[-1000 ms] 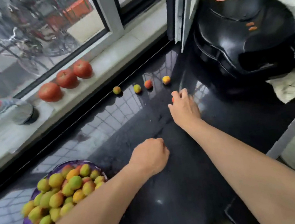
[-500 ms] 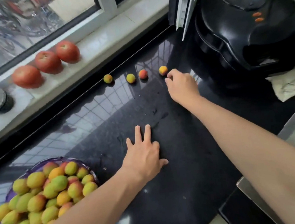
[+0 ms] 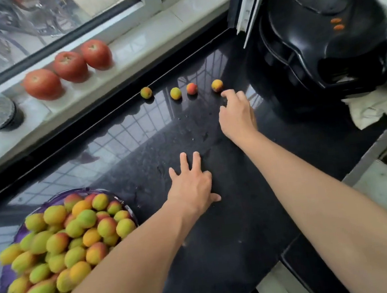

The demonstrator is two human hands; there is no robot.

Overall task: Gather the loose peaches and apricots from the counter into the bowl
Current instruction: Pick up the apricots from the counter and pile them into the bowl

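Right hand (image 3: 236, 115) reaches along the dark counter (image 3: 221, 227) toward the far edge, fingers loosely bent and holding nothing that shows; its fingertips (image 3: 226, 93) sit just short of the nearest apricot (image 3: 217, 85), possibly brushing it, though that cannot be told. That fruit lies straight ahead of the hand and slightly to its left. Beyond it, three more loose fruits run leftward in a row along the counter's back edge: a reddish one (image 3: 192, 88), a yellow one (image 3: 175, 93) and a greenish one (image 3: 146, 93). Left hand (image 3: 192, 185) rests flat on the counter, fingers spread and straight, well back from the row, so the right hand is clearly the nearer one for the pick. The bowl (image 3: 122, 204), already heaped with fruit, sits at the near left, beside the left forearm. Each picked fruit will likely have to travel back and across to that side.
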